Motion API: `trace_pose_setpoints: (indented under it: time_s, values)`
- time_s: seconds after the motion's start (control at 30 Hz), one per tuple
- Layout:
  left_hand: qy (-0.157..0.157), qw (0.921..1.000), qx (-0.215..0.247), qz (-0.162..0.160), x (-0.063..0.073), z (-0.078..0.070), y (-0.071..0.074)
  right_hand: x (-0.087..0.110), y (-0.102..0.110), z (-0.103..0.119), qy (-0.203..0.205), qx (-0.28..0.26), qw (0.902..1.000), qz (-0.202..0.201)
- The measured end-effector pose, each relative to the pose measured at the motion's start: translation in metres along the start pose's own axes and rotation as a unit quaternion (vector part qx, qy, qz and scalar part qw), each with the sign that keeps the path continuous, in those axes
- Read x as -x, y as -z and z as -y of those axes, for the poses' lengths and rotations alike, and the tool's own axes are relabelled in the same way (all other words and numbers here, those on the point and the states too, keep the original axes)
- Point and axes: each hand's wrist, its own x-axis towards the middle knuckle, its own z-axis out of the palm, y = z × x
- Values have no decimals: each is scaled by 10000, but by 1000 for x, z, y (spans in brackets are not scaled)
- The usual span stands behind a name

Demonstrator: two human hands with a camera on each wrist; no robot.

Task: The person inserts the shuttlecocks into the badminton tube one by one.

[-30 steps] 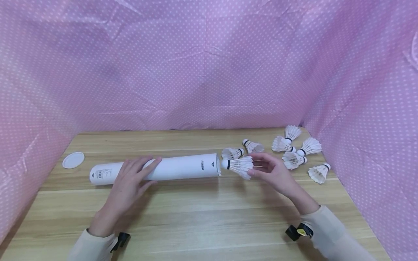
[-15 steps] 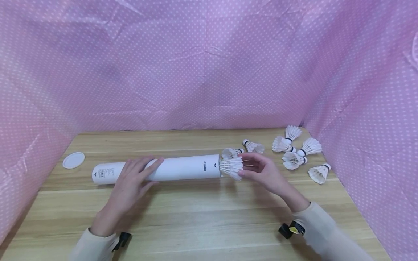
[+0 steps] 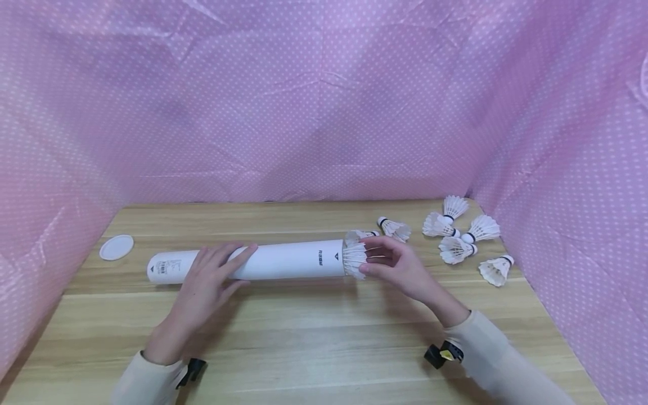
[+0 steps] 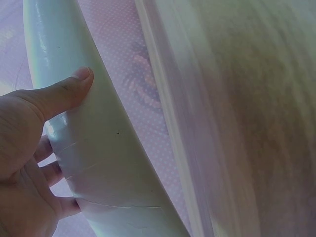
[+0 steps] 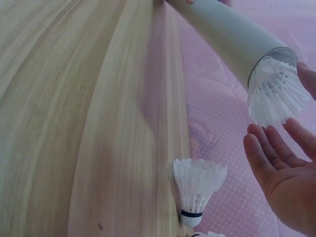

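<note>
A long white shuttlecock tube [image 3: 293, 260] lies across the wooden table, its uncapped mouth facing right. My left hand [image 3: 205, 284] grips it left of the middle, thumb on the near side and fingers over the top; the left wrist view also shows the thumb [image 4: 74, 91] pressed along the tube wall. A white feather shuttlecock [image 3: 354, 260] is partly inside the mouth, cork end hidden in the tube and feather skirt sticking out. My right hand [image 3: 402, 273] pinches the skirt's rim between thumb and fingers, as the right wrist view shows at the feathers [image 5: 276, 98].
One loose shuttlecock [image 3: 357, 235] lies just behind the tube mouth, another [image 3: 396, 229] right of it. Several more, including one shuttlecock [image 3: 496, 271] by the right edge, are grouped at the back right. A round white lid [image 3: 116, 247] lies far left. Pink dotted cloth [image 3: 304, 112] surrounds the table.
My right hand has moved left, pushing the shuttlecock cork first from outside the mouth into the tube. The tube has shifted slightly right with my left hand still gripping it.
</note>
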Motion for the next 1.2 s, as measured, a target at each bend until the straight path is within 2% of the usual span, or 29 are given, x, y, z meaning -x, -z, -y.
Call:
trace_pose_setpoints:
  time_s: [0.27,0.67,0.97,1.2]
  values:
    - [9,10000,6,45,-1,-1,0,-2,-4,1,-53,-7,10000,-12]
    - [-14,10000,28,51,-1,-4,0,-3,-11,0,196,52,9998,-54]
    - [-13,10000,-45,70,0,-3,0,-3,-9,-2,427,165,9990,-1]
    - [-55,10000,-27,36,-1,-3,0,-1,-9,0,301,62,9994,130]
